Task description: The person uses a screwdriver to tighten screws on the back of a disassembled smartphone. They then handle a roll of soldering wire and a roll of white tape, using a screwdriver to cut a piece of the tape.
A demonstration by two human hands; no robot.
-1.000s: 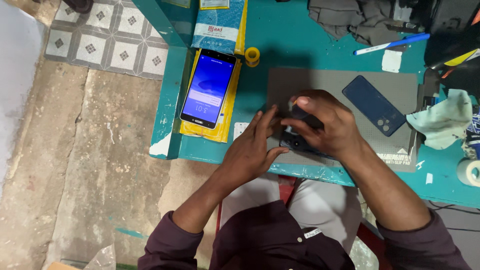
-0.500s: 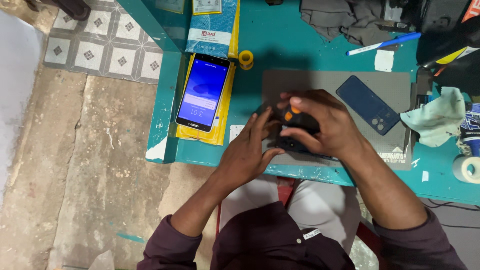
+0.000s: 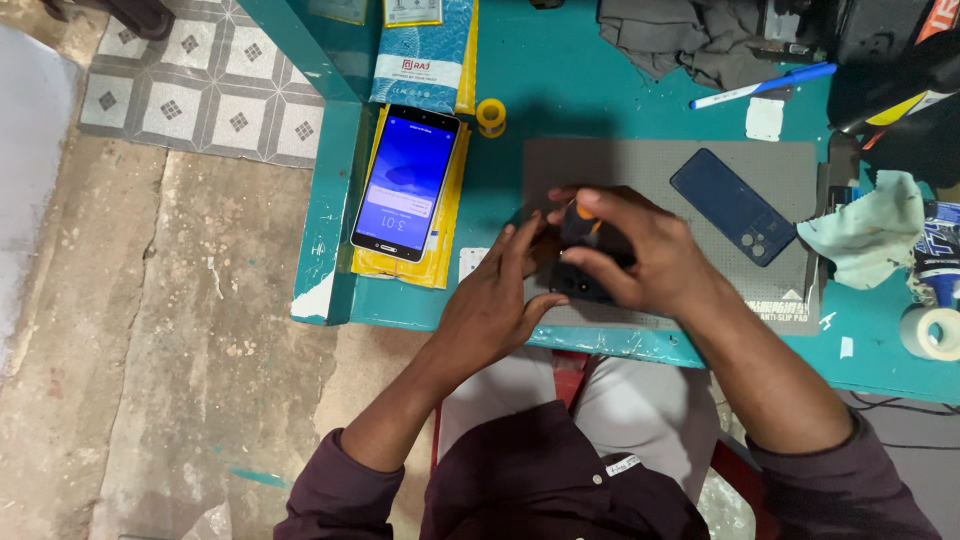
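Near the front edge of the grey rubber work mat [image 3: 650, 165], the left hand [image 3: 490, 305] steadies a small dark phone-like device [image 3: 580, 285] while the right hand [image 3: 650, 250] grips an orange-and-black screwdriver handle [image 3: 580, 222] upright over it.

A teal table [image 3: 560, 80] carries a grey mat [image 3: 640, 165], yellow packets [image 3: 445, 215] under a lit phone [image 3: 407, 182], a yellow spool [image 3: 490, 116], a blue pen [image 3: 765, 85], grey cloth [image 3: 680, 40], a pale rag [image 3: 865, 235] and a tape roll [image 3: 932, 332]

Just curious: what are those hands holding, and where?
The right hand grips a black-and-orange tool by its handle, over a dark device that the left hand steadies at its edge.
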